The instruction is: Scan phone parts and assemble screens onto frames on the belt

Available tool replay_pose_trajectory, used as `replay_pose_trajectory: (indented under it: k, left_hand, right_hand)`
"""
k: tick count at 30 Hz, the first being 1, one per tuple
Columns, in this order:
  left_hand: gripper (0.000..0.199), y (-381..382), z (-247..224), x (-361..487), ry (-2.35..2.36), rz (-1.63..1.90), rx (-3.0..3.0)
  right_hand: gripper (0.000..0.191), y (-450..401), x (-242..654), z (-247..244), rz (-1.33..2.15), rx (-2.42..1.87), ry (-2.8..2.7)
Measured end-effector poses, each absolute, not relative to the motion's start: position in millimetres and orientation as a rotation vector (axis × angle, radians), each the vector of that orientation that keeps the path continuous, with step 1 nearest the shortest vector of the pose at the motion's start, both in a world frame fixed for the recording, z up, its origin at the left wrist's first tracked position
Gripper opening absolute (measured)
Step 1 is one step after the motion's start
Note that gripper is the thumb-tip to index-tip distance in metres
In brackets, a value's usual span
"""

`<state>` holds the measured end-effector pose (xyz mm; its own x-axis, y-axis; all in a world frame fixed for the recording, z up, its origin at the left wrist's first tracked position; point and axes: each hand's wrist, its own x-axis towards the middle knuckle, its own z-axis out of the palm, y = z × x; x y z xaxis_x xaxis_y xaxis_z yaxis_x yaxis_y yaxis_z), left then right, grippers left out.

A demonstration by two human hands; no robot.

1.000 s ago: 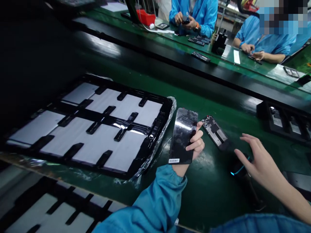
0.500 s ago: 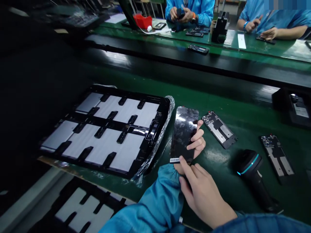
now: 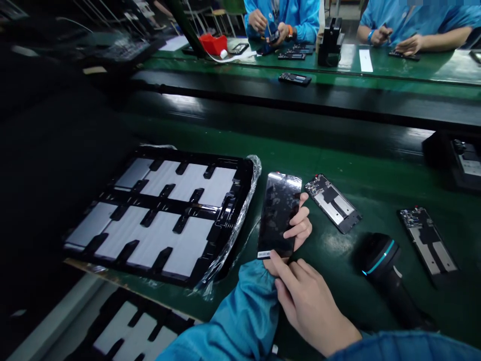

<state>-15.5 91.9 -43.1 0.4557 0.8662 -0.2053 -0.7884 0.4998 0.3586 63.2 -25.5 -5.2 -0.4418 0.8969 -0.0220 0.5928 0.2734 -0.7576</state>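
While the left hand holds the flat black glass phone screen up off the green bench top, its fingers are clamped on the right edge of the screen and the thumb is hidden behind it. The right hand is just below, with one fingertip at the bottom edge of the screen, next to a small white sticker. I cannot tell if that hand is pinching anything; its fingers look loosely curled.

The work looks like it is at an early part. One screen is out and in the hand. The big black plastic tray with white sheets sits to the left, partly in clear wrap, and I cannot tell how many screens are in it. Two open phone frames with bare insides lie on the bench with no screen on them, so that part looks not done yet.

For room to move, the tray's right edge is just beside the screen, so there is little space on that side. The nearer phone frame lies near the screen on the right. The black hand scanner with a blue ring lies near the right hand. The bench past the screen is bare up to a dark rail. Other people in blue coats work well apart on the far side.
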Motion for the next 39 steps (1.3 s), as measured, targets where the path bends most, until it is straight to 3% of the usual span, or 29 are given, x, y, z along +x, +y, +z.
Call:
replay_pose_trajectory:
  k: [6,10,15,18,23,39]
  left_hand:
    - [0.027,94,-32,-12,0.374,0.98,0.306]
    - [0.034,96,-29,-9,0.435,0.994,0.486]
    - [0.033,90,-23,-2,0.951,1.131,0.914]
    - [0.042,87,-18,0,1.009,1.11,1.038]
    - [0.041,88,-14,0,1.035,1.07,1.109]
    - [0.039,87,-18,-1,1.046,1.046,1.149]
  right_hand:
    - [0.062,-33,65,-14,1.024,-1.316,-2.005]
    - [0.057,-36,78,-23,1.116,-1.344,-1.512]
    - [0.02,-34,97,-32,1.258,-1.49,-1.143]
    - [0.035,-34,100,-35,1.38,-1.506,-0.966]
    - [0.043,-30,104,-32,1.534,-1.39,-0.868]
    - [0.042,-28,107,-27,1.583,-1.365,-0.914]
